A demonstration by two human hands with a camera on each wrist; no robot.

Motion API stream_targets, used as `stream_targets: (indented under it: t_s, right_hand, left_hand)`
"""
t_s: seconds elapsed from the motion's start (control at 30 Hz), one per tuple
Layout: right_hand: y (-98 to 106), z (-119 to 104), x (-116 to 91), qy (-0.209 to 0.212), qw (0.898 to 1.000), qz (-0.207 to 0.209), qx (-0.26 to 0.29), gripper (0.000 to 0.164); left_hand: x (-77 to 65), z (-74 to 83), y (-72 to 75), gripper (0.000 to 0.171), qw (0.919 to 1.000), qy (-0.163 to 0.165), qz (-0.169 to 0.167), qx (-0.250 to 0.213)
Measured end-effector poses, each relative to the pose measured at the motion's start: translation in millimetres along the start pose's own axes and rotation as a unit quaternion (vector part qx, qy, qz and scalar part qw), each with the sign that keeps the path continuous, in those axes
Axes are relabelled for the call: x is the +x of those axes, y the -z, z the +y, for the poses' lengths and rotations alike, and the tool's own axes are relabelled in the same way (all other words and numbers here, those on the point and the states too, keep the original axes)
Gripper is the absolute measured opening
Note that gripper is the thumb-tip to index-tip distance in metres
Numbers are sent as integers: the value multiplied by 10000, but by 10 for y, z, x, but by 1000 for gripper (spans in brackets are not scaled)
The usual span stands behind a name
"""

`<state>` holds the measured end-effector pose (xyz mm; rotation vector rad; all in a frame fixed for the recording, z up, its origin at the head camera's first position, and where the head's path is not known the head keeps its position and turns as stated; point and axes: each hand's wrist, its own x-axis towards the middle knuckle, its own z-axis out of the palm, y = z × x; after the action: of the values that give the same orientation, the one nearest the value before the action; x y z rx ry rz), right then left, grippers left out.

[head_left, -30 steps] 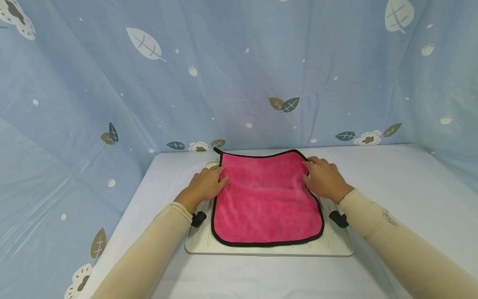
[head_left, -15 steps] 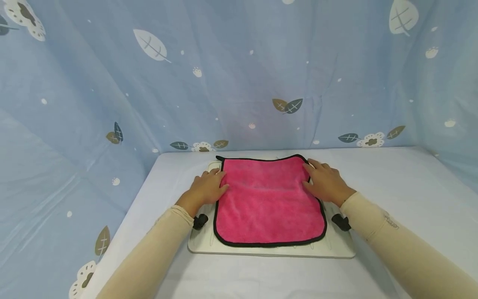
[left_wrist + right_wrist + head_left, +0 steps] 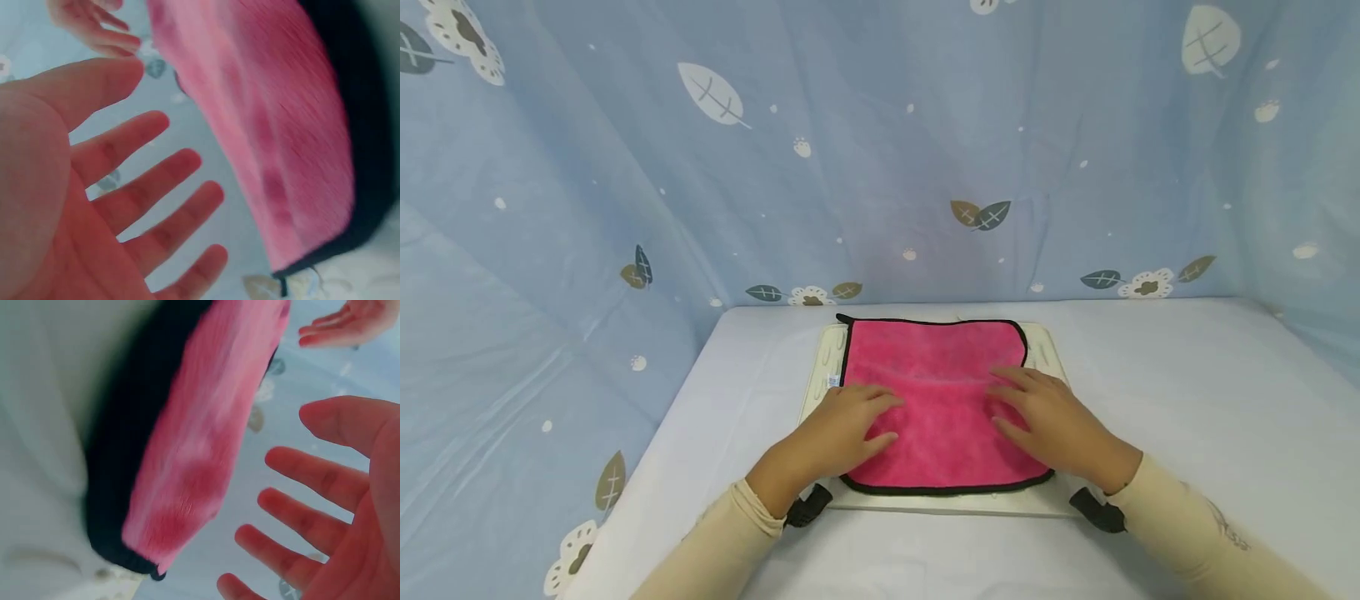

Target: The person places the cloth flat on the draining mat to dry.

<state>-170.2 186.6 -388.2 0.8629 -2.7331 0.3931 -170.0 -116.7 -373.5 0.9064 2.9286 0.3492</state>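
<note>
A pink cloth (image 3: 940, 433) with black edging lies spread over a cream board (image 3: 1037, 507) in the head view. Above its left side hovers my left hand (image 3: 841, 429), fingers spread and relaxed. My right hand (image 3: 1051, 417) is over the right side, its fingers likewise apart. Both wrist views show a gap between the fingers and the cloth, and neither hand holds anything. In the left wrist view the open left palm (image 3: 119, 187) faces the cloth (image 3: 262, 125). The right palm (image 3: 331, 506) stands beside the cloth (image 3: 200, 444) in the right wrist view.
The board rests on a white-covered table (image 3: 1172, 383). Behind and to the left hangs a blue curtain (image 3: 880, 167) with leaf and flower prints. Black straps (image 3: 808, 505) show at the wrists.
Both hands have let go of the cloth's side edges and drawn back toward me, over its middle. The far right corner of the cloth now lies flatter on the board.
</note>
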Motion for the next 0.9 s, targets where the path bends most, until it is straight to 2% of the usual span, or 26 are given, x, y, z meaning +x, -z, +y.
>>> stream_targets:
  t_s: [0.17,0.27,0.4,0.57,0.77,0.9]
  right_hand:
    - [-13,-96,-134,230,9995,-205,-20,40]
    - [3,-133,-197,364,9982,-462,-73,41]
    - [24,-163,-230,555,9956,-753,-2,39]
    - [26,-153,-255,788,9936,-806,58,37]
    - [-4,-118,-267,801,9923,-943,-24,40]
    - [-23,-98,-273,804,9922,-955,-28,40]
  left_hand:
    - [-42,113,-20,45,9984,-452,-330,3]
    - [-55,143,-55,44,9970,-596,-491,15]
    - [-93,148,-99,43,9969,-522,-596,-3]
    - [-116,127,-144,40,9970,-411,-657,-49]
    - [-103,141,-152,40,9964,-327,-770,-142]
    - [-79,143,-179,28,9965,-315,-771,-71]
